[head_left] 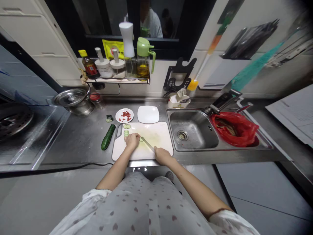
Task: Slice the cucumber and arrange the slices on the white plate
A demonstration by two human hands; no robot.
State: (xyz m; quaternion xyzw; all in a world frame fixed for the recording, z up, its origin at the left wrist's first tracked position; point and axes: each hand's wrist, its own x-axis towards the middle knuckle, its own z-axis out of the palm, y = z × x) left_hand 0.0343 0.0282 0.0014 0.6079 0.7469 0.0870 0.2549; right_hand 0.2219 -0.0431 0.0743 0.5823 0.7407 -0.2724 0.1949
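Observation:
A white cutting board (158, 132) lies on the steel counter in front of me. My left hand (132, 141) is curled over a piece of cucumber on the board. My right hand (161, 155) is closed on a knife (147, 143), whose blade points at the cucumber slice (142, 139) beside my left fingers. Several cut slices (126, 129) lie at the board's far left corner. A whole cucumber (108, 137) rests on the counter left of the board.
Behind the board sit a small plate of red bits (124, 115) and a white plate (148, 114). The sink (193, 133) is to the right, with a red bag (234, 128) beside it. A pot with lid (73, 101) and a bottle shelf (117, 80) stand at the back.

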